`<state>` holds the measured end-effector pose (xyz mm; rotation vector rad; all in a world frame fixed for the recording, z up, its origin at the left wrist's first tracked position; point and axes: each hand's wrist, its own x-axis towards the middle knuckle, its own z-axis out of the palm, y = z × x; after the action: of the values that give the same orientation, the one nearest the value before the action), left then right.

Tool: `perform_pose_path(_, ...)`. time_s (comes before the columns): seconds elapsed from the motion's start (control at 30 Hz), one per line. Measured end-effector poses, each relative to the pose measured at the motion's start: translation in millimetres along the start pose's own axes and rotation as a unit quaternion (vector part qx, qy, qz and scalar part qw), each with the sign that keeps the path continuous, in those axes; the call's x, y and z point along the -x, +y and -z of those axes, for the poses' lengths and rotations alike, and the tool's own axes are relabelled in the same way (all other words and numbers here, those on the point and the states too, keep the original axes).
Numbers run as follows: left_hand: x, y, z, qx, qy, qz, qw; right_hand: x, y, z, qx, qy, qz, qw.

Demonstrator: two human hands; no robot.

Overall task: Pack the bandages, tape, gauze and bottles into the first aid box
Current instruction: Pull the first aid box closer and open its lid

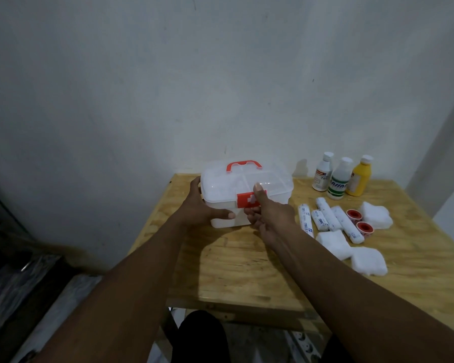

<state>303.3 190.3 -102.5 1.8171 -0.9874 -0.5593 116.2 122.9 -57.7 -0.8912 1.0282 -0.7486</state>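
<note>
The box (247, 195) sits shut at the table's (247, 271) far left corner; the left hand (199, 208) is wrapped round its left end, fingers closed on it, likely to brace it. The right hand (268, 213) has its thumb on the lid and fingers curled under the red latch (247, 199), seemingly to spring it. Right of the box wait the bottles (341, 176), bandages (330, 218), tape (358, 221) and gauze (357, 247), unpacked.

Both arms outstretched; left hand (202, 205) cupped, right hand (269, 210) pinching.
</note>
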Motion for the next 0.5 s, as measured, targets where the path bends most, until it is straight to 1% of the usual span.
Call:
perform_pose_path(0.17,-3,-3,0,0.003,-0.001,0.003,1.0,2,2,-1,-0.014,0.002,0.007,1.0)
perform_pose_path(0.2,-4,-4,0,0.005,0.0,0.003,1.0,3,2,-3,-0.029,0.0,0.006,1.0)
perform_pose_path(0.3,-6,-5,0,0.01,0.005,0.005,1.0,10,-3,-11,-0.135,0.002,0.0,0.991)
perform_pose_path(0.33,-7,-5,0,0.011,0.005,0.006,1.0,10,-3,-13,-0.143,0.008,0.008,0.99)
perform_pose_path(0.4,-8,-6,1,0.008,0.002,0.01,1.0,7,0,-13,-0.098,0.02,0.029,0.995)
perform_pose_path(0.5,-9,-8,1,0.01,0.0,0.01,1.0,5,3,-6,0.012,0.036,0.064,0.997)
